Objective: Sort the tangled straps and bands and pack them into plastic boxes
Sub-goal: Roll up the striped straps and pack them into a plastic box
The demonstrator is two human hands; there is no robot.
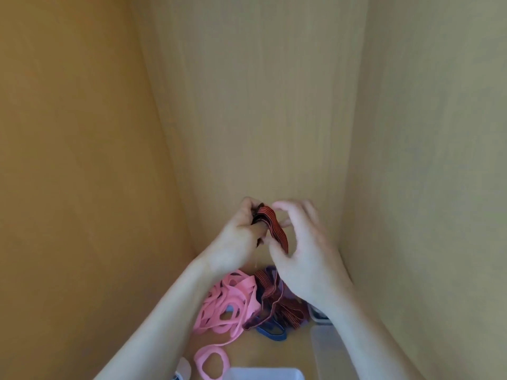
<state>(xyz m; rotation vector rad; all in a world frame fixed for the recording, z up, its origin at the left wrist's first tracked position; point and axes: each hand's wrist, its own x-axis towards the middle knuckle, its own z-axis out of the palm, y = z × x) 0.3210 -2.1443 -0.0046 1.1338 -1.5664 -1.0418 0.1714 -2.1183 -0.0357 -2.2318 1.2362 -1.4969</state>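
Far left: orange-toned wooden side wall (68, 160) of a cabinet. At the near edge, a small white object (183, 368) (too cropped to name), then a single pink loop (210, 357) lying flat on the wooden floor. Just beyond, a tangled heap of pink elastic bands (227, 300), touching a knot of dark red striped straps (277, 300) on its right, a blue band (271, 333) poking out at the near side. Raised above the heap, left hand (238, 238), fingers curled tight round the bunched end of a red-and-black striped strap (275, 227). Strap draped rightward and down into right hand (304, 256), pinched there between thumb and fingers, upper fingers blurred. Near centre, rim of a white plastic box (269, 373). Right of it, a translucent plastic box (326, 349) under the right forearm.
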